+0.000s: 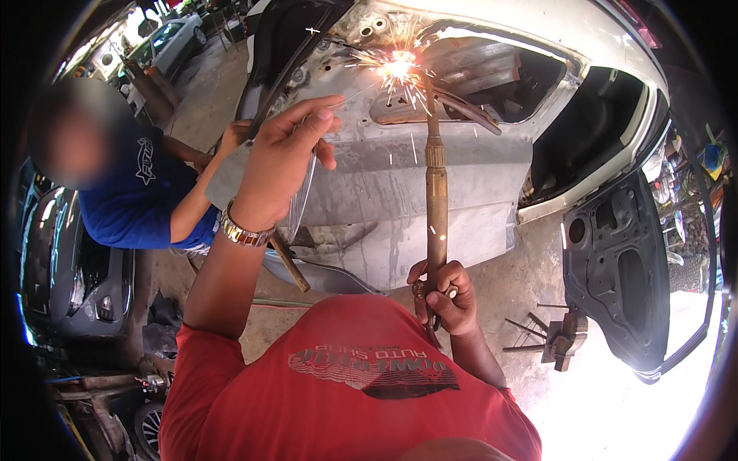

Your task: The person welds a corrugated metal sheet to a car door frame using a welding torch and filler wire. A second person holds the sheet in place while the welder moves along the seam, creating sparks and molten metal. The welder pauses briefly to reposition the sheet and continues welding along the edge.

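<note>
My right hand is closed around the lower end of a brass welding torch, fingers by its valve knobs. The torch points away from me, its nozzle close to a bright flame with flying sparks at the upper edge of a bare grey car door panel. My left hand, with a metal watch at the wrist, pinches a thin filler wire that slants toward the flame. More thin strands hang below that palm. Glare hides the spot being heated.
A person in a blue shirt stands close on the left, a hand at the panel's edge. A stick-like handle protrudes below the panel. A loose dark door shell and a metal block with rods are at right. A dark car stands left.
</note>
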Demonstrator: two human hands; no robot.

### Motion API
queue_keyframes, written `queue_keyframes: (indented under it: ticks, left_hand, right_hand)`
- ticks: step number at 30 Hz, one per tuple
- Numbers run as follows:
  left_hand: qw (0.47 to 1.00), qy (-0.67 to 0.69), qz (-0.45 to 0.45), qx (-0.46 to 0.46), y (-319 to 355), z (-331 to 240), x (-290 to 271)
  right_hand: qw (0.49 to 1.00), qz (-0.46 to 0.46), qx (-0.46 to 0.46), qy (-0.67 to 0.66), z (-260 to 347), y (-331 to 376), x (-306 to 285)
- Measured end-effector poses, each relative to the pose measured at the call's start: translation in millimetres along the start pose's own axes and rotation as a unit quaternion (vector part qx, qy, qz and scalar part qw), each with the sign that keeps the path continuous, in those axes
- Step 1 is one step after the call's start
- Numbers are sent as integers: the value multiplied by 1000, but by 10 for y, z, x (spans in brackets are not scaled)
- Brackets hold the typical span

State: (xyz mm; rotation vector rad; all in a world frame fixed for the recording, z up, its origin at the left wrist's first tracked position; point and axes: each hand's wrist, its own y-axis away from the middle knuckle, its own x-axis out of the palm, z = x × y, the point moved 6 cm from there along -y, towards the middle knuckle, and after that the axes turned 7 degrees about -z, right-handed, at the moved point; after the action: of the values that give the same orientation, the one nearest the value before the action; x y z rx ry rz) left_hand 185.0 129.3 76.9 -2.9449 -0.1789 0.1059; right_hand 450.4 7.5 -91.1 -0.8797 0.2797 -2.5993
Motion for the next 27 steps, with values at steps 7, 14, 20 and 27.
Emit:
queue_keyframes:
  ticks: [7, 14, 20, 27]
  left_hand:
    - [1000, -7, -8, -8, 23, -7, 7]
    - [1000, -10, -6, -8, -1, -1, 19]
    - [1000, 1, -2, -5, 1, 16, 9]
    - [1000, 12, 2, -2, -19, 49, 10]
  right_hand:
    - [1000, 4, -3, -20, -15, -8, 14]
    - [1000, 3, -9, -8, -12, -8, 18]
    - [1000, 0, -11, -10, -16, -7, 14]
    - [1000, 3, -11, -10, -20, -14, 30]
